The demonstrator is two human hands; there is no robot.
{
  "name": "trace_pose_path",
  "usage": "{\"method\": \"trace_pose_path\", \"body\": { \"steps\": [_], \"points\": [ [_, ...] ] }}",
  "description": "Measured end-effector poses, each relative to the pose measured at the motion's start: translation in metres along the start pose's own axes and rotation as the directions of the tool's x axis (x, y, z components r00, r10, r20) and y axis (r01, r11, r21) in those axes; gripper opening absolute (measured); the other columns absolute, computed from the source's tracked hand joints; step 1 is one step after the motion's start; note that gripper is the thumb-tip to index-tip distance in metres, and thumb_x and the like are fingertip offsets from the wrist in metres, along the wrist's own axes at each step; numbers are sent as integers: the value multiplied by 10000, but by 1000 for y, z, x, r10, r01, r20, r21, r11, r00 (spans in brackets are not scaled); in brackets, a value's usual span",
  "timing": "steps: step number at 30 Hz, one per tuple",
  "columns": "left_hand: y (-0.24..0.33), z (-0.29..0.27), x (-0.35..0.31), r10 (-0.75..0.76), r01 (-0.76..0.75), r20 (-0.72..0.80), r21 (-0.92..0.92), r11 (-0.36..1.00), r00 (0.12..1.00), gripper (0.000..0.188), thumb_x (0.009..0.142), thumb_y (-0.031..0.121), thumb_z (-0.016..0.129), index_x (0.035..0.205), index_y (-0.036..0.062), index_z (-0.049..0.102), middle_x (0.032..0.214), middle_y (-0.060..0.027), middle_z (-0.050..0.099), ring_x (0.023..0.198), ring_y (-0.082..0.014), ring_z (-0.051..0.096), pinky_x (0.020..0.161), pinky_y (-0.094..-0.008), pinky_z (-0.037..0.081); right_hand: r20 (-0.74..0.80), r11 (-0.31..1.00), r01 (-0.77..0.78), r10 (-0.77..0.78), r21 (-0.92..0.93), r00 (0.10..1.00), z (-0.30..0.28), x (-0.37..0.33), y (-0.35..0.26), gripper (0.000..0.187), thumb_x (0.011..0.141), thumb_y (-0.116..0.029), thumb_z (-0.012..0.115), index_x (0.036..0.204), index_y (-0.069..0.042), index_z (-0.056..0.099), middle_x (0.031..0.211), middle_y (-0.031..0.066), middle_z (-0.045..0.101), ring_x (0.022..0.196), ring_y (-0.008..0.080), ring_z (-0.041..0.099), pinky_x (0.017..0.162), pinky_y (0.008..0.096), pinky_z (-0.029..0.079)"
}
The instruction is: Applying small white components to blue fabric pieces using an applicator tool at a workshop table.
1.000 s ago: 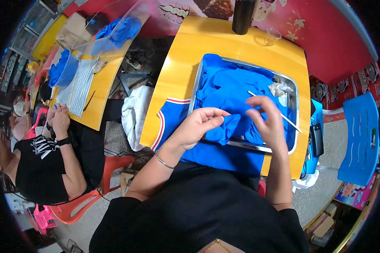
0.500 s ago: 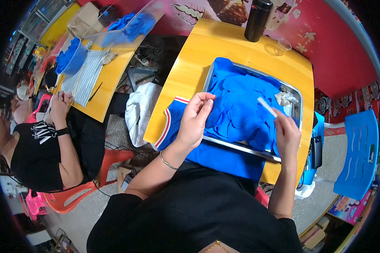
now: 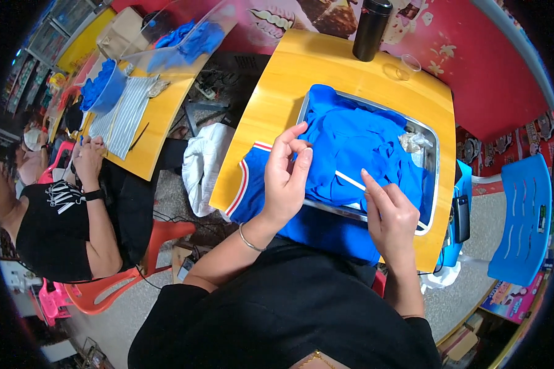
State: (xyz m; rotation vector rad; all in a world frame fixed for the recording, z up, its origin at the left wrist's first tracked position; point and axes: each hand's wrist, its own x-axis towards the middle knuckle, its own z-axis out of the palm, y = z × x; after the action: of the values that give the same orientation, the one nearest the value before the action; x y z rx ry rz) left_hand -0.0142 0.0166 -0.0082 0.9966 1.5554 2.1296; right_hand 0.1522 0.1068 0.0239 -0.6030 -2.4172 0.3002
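My left hand point(image 3: 287, 181) is held up at the left edge of a metal tray point(image 3: 435, 184), its thumb and fingers curled together. Whatever they may hold cannot be told apart from the blue cloth behind. In my right hand point(image 3: 393, 215), a thin white stick point(image 3: 349, 180) is pinched between thumb and fingers, its free end pointing left toward my left hand. Beneath both hands, blue cloth pieces point(image 3: 351, 135) with rounded edges are heaped in the tray. A blue garment point(image 3: 252, 178) with red and white striped trim lies partly under the tray.
A small clear plastic bag point(image 3: 412, 142) lies in the tray's right side. A black flask point(image 3: 372, 31) and a clear cup point(image 3: 410, 63) stand at the yellow table's far edge. To the right is a blue chair point(image 3: 520, 218). At left, another person point(image 3: 55, 227) works at a second table.
My right hand has moved left and down, bringing the white stick nearer my left hand and over the cloth. My left hand has turned slightly, with its fingers lifted more.
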Motion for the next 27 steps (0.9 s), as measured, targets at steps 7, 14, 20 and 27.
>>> {"method": "trace_pose_path", "body": {
  "steps": [7, 14, 20, 27],
  "points": [
    [0, -7, 9, -490, 600, 351, -395, 696, 798, 428, 920, 115, 544, 1309, -26, 435, 1056, -62, 601, 914, -91, 584, 824, -227, 485, 2, 999, 48, -48, -8, 999, 5, 0, 1, 342, 721, -83, 687, 1052, -172, 690, 615, 13, 512, 531, 160, 530, 457, 306, 419],
    [4, -7, 12, -585, 732, 453, -294, 615, 673, 320, 918, 187, 575, 1189, 24, 529, 1015, -28, 620, 937, -72, 585, 804, -237, 509, 32, 998, 58, -57, -36, 998, 4, 0, -1, 317, 731, -102, 690, 1033, -197, 697, 625, -1, 519, 540, 149, 530, 454, 297, 414],
    [1, -7, 8, -585, 731, 439, -370, 573, 682, 268, 951, 219, 497, 1117, 9, 517, 1020, -91, 619, 928, -116, 603, 829, -276, 503, 20, 1000, -24, 24, -16, 999, 11, -5, -3, 307, 735, -112, 697, 1030, -194, 691, 624, 3, 515, 532, 158, 538, 450, 307, 414],
    [9, -3, 19, -564, 756, 516, -327, 566, 645, 315, 967, 187, 395, 1121, -67, 500, 1098, -210, 589, 1003, -275, 598, 879, -374, 491, 45, 994, 113, -113, -7, 993, 6, 3, -4, 323, 711, -105, 690, 1015, -214, 687, 594, -4, 476, 515, 153, 531, 439, 303, 416]
  ]
}}
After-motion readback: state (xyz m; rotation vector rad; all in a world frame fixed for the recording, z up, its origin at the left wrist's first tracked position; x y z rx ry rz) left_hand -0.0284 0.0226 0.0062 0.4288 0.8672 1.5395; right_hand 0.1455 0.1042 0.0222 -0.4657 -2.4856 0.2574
